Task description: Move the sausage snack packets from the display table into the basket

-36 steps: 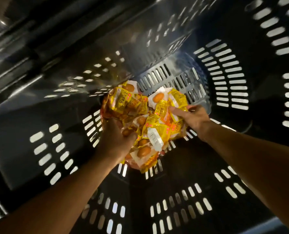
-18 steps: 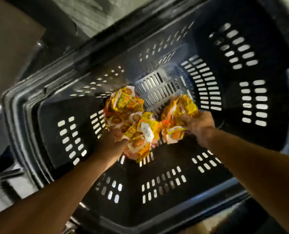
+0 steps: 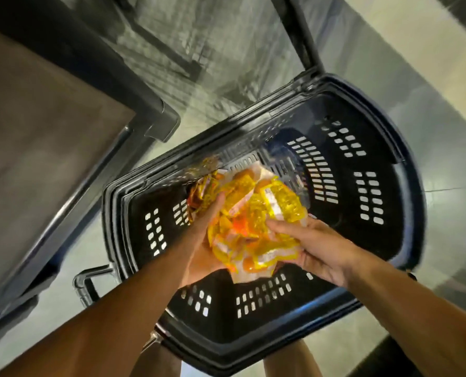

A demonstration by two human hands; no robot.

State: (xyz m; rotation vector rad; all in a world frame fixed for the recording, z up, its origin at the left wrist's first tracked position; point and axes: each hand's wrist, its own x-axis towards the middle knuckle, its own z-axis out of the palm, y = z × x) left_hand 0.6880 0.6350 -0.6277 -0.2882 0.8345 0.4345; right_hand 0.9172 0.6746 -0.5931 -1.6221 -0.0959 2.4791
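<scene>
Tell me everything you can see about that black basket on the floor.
The basket is dark, glossy plastic with a thick rounded rim and rows of small slots cut through its walls and bottom. It stands upright on the pale floor beside a table. A dark handle bar rises behind it. Some yellow packets lie against its far-left wall; the hands hover above.

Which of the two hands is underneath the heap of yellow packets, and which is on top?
The left hand cups the packets from below and the side; the right hand grips them from the right, fingers over the top, above the basket.
</scene>
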